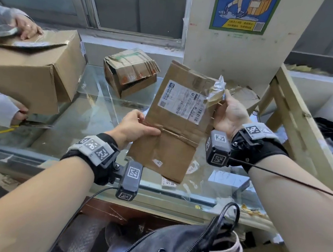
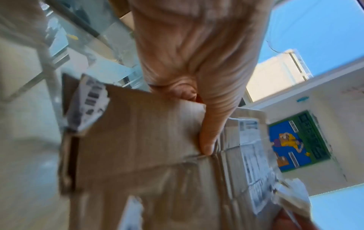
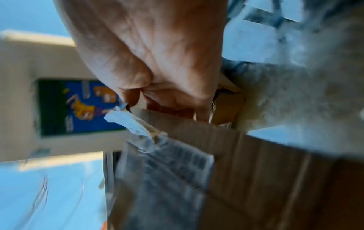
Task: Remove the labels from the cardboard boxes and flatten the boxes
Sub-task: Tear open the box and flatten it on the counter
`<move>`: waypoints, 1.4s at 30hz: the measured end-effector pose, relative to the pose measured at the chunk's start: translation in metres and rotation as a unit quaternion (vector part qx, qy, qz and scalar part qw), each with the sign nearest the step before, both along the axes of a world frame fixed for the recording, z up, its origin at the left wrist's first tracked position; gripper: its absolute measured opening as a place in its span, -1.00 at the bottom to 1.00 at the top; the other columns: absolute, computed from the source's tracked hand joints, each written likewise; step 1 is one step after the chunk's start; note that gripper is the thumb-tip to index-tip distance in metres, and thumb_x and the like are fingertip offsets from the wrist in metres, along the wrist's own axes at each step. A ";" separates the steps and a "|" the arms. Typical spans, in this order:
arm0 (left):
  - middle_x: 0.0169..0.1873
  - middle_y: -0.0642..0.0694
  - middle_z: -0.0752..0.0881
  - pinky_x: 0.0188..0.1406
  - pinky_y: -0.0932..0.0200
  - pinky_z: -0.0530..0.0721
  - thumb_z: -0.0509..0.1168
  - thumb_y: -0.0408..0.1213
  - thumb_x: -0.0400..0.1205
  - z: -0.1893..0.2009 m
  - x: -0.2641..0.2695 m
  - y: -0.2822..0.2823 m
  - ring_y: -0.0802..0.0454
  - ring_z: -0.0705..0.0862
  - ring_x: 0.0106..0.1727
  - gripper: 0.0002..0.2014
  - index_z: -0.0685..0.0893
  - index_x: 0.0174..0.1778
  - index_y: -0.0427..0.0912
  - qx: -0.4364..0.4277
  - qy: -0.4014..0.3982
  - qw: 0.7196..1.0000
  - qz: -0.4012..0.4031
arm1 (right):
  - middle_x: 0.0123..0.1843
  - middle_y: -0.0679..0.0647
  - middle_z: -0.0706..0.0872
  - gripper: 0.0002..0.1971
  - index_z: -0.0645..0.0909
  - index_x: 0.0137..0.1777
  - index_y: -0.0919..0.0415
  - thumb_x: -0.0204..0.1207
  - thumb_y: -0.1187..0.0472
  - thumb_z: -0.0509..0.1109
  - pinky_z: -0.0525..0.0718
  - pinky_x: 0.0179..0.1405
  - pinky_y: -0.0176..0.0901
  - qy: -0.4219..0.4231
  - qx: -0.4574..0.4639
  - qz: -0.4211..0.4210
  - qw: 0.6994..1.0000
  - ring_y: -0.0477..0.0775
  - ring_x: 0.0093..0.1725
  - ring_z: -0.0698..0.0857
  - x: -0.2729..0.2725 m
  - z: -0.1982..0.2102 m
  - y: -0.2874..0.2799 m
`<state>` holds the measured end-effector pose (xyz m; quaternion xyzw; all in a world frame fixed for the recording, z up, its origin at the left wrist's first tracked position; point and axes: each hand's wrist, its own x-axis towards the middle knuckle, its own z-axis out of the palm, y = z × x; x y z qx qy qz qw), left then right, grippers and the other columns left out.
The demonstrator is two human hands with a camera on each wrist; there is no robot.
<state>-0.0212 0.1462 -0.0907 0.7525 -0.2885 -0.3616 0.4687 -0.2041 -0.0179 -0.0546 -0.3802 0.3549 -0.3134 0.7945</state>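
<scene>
Above the glass surface (image 1: 94, 106) we hold a flattened cardboard box (image 1: 173, 134) in the air. Our left hand (image 1: 135, 126) grips its left edge, thumb on top. Our right hand (image 1: 231, 113) pinches a torn strip of the label (image 1: 184, 103), its fingers (image 1: 228, 95) closed on the peeled corner.

Blue cartoon poster (image 1: 245, 10) on a pale board, glass counter (image 1: 94, 106), scissors (image 1: 33, 124), dark bag (image 1: 186, 247)
</scene>
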 end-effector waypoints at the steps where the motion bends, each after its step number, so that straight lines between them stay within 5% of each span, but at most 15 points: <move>1: -0.09 -0.20 0.72 -0.25 0.02 0.78 0.59 -0.46 0.38 0.000 0.000 -0.001 -0.04 0.73 -0.15 -0.53 0.47 0.04 -0.17 -0.008 0.034 0.999 0.018 | -0.04 0.13 0.74 -0.53 0.65 -0.10 0.14 0.70 -0.15 0.03 0.73 0.02 -0.02 0.032 -0.016 0.011 0.999 0.14 -0.03 0.72 0.001 -0.001 0.001; 4: -0.02 -0.28 0.76 -0.23 -0.07 0.81 0.46 -0.58 0.47 -0.001 0.000 -0.002 -0.11 0.79 -0.17 -0.56 0.58 0.23 -0.23 -0.044 0.148 0.988 0.024 | -0.11 0.14 0.75 -0.42 0.60 -0.02 0.15 0.63 -0.32 -0.03 0.69 -0.17 -0.06 0.068 -0.025 0.065 0.995 0.16 -0.16 0.74 0.000 -0.008 0.002; 7: -0.26 -0.19 0.82 -0.38 0.01 0.81 0.36 -0.60 0.55 -0.003 -0.004 -0.004 -0.01 0.80 -0.35 -0.78 0.68 0.03 -0.24 -0.067 0.206 0.976 0.023 | -0.04 0.16 0.77 -0.41 0.54 0.13 0.21 0.57 -0.35 0.09 0.74 -0.21 -0.04 0.053 -0.005 0.077 0.996 0.11 -0.21 0.75 -0.001 -0.013 0.001; 12: -0.35 -0.13 0.82 -0.46 0.08 0.77 0.34 -0.56 0.58 -0.011 -0.008 -0.007 0.01 0.80 -0.38 -0.81 0.68 -0.01 -0.19 -0.054 0.260 0.964 0.023 | -0.01 0.24 0.76 -0.80 0.62 0.07 0.28 0.52 0.19 0.44 0.75 -0.02 0.07 0.169 -0.051 0.131 0.976 0.19 -0.05 0.75 0.004 -0.022 0.005; 19: -0.19 -0.12 0.80 -0.28 0.11 0.77 0.35 -0.41 0.63 -0.016 -0.003 -0.010 0.05 0.77 -0.29 -0.87 0.69 0.04 -0.13 -0.039 0.244 0.969 0.011 | -0.36 0.06 0.79 -0.96 0.66 -0.08 0.22 0.51 0.32 0.45 0.66 -0.54 -0.28 0.217 -0.066 0.126 0.966 -0.06 -0.45 0.74 0.012 -0.039 0.005; 26: -0.11 -0.07 0.79 -0.29 0.19 0.69 0.33 -0.43 0.65 -0.020 -0.008 -0.027 0.06 0.74 -0.16 -0.76 0.67 0.19 -0.08 -0.074 0.176 0.980 0.055 | -0.07 0.17 0.79 -0.82 0.71 -0.15 0.24 0.39 0.15 0.57 0.75 0.01 0.06 0.308 -0.195 0.016 0.931 0.18 -0.02 0.78 0.027 -0.042 -0.001; 32: -0.16 -0.11 0.75 -0.23 0.09 0.70 0.35 -0.46 0.63 -0.026 -0.003 -0.035 0.02 0.70 -0.22 -0.85 0.68 0.02 -0.13 -0.065 0.166 0.974 0.142 | 0.30 0.19 0.56 -0.59 0.49 0.32 0.28 0.51 0.17 0.41 0.48 0.19 -0.07 0.463 -0.345 -0.044 0.815 0.18 0.28 0.56 0.031 -0.035 -0.013; 37: -0.12 -0.14 0.78 -0.35 0.12 0.64 0.37 -0.45 0.62 -0.033 0.015 -0.027 0.01 0.70 -0.26 -0.86 0.68 0.05 -0.17 -0.001 0.151 0.979 0.139 | 0.54 0.29 0.26 -0.40 0.29 0.56 0.12 0.51 0.26 0.33 0.28 0.49 0.13 0.570 -0.427 0.075 0.698 0.33 0.53 0.24 0.034 -0.040 -0.028; 42: 0.12 -0.13 0.71 -0.21 0.14 0.62 0.43 -0.34 0.59 -0.040 0.020 -0.026 0.02 0.68 -0.09 -0.61 0.56 0.33 -0.17 0.032 0.069 0.986 0.150 | 0.63 0.19 0.09 -0.44 0.39 0.49 0.01 0.47 0.22 0.37 0.24 0.51 0.20 0.627 -0.479 0.145 0.597 0.33 0.58 0.08 0.039 -0.045 -0.031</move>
